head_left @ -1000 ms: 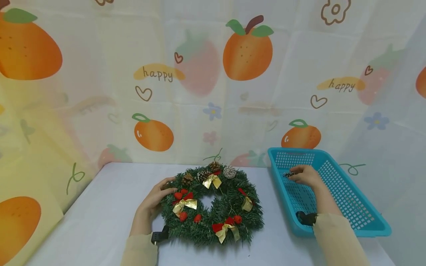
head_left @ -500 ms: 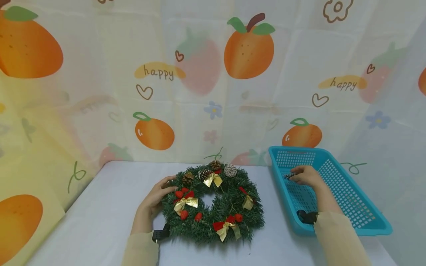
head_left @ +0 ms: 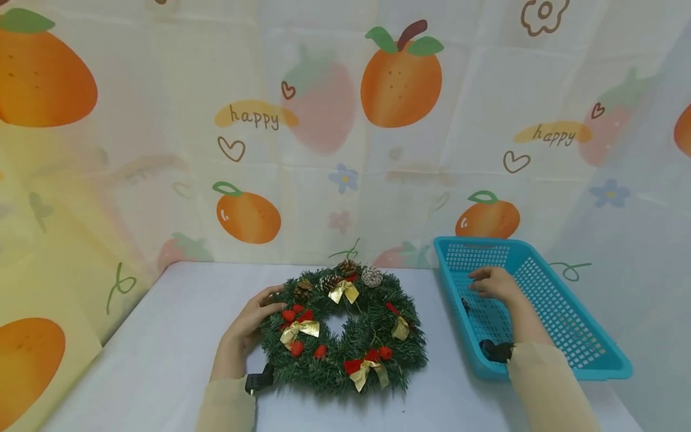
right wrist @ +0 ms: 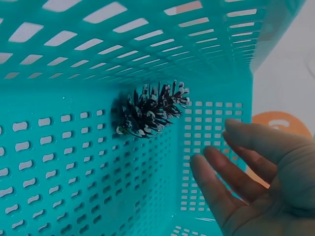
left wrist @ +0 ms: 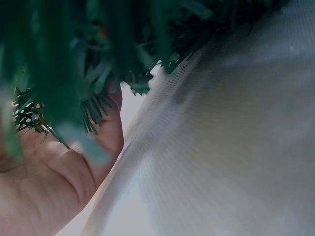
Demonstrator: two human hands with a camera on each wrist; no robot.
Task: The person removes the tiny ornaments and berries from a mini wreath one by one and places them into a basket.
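Observation:
A green wreath [head_left: 402,354] lies on the white table, dressed with gold and red bows, red berries and several pine cones along its far side. My left hand [head_left: 254,318] holds the wreath's left edge, thumb on top; in the left wrist view, green needles hide part of the fingers. Inside a blue plastic basket [head_left: 580,318], my right hand [head_left: 493,283] hovers with fingers apart and nothing between them. A dark pine cone with white tips [right wrist: 152,110] rests in the basket against its side wall, apart from the right fingertips [right wrist: 199,164].
The basket stands at the table's right side, its perforated walls rising around the right hand. Behind the table [head_left: 162,336] hangs a fruit-patterned cloth [head_left: 318,210]. Black camera mounts sit on both wrists.
My right hand has let go of the pine cone, which now lies in the basket below and left of the fingers. The left hand and the wreath have stayed in place.

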